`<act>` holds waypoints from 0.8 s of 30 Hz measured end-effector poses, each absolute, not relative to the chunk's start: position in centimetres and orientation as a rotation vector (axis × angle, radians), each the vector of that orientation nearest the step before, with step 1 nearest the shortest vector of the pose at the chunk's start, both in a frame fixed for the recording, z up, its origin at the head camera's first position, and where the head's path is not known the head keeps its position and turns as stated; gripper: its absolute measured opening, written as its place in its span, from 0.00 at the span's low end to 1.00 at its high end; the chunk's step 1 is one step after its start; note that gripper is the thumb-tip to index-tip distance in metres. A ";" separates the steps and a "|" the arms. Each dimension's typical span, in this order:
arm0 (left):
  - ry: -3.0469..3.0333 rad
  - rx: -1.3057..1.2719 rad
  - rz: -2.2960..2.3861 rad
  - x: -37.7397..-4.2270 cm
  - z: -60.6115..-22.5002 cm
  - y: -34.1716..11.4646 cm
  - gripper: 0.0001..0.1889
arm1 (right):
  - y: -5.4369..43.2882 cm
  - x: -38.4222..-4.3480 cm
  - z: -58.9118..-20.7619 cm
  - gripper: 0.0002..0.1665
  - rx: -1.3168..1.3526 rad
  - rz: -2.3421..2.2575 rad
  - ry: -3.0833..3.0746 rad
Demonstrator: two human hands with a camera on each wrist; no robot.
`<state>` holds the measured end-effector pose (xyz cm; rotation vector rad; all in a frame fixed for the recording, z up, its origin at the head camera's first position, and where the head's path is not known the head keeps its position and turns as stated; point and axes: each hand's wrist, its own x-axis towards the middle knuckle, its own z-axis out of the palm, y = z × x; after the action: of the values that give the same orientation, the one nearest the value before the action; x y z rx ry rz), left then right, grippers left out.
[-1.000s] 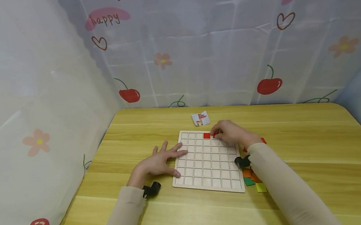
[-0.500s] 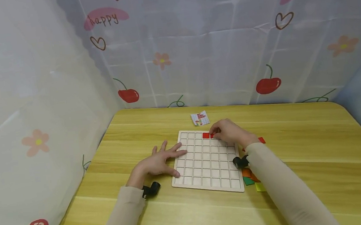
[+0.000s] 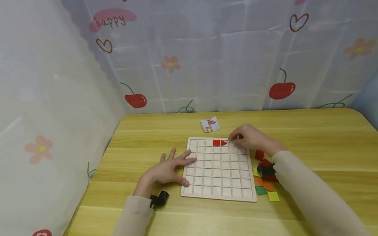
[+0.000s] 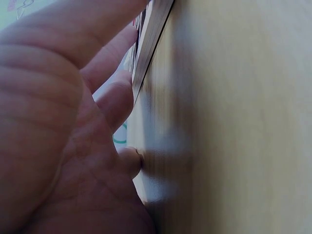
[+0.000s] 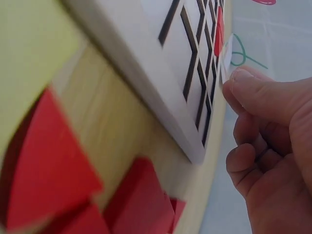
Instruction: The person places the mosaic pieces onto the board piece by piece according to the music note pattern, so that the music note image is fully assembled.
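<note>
A pale wooden board (image 3: 216, 174) with a grid of square cells lies on the table. In its far row sit a red square tile (image 3: 217, 142) and, just right of it, a red triangle tile (image 3: 224, 142) pointing right. My left hand (image 3: 167, 171) rests on the board's left edge with spread fingers; the left wrist view shows its palm (image 4: 73, 161) and the board's side. Over the far right corner hovers my right hand (image 3: 249, 138), apart from the triangle. In the right wrist view, that hand (image 5: 273, 126) has curled fingers, thumb against index, nothing visible between them.
Loose tiles lie right of the board: red (image 3: 259, 154), orange (image 3: 258, 181), green (image 3: 261, 190) and yellow (image 3: 273, 197). Behind the board is a small printed card (image 3: 210, 124) with a coloured grid pattern. A patterned curtain (image 3: 217, 54) hangs beyond the table's far edge.
My right hand has let go of the red triangle tile, which now lies in its cell beside the red square, and has moved right. The left hand has stayed in place.
</note>
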<state>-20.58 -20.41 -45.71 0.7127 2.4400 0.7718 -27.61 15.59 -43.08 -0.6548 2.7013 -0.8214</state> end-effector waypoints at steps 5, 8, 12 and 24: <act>2.448 0.704 0.761 -20.6 -46.0 -20.4 0.44 | 17.3 -26.6 -42.3 0.12 -0.669 -0.775 2.737; 2.442 0.711 0.778 -20.6 -45.9 -20.3 0.44 | 18.5 -26.0 -42.0 0.13 -0.682 -0.757 2.745; 2.440 0.717 0.788 -20.5 -45.8 -20.3 0.44 | 20.0 -25.2 -41.9 0.13 -0.693 -0.762 2.742; 2.441 0.718 0.787 -20.3 -45.5 -20.2 0.45 | 23.6 -23.5 -42.5 0.16 -0.766 -0.771 2.781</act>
<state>-20.25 -20.22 -45.46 0.7183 2.4415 0.7872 -23.51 23.60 -42.51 -0.7663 2.7807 -0.7714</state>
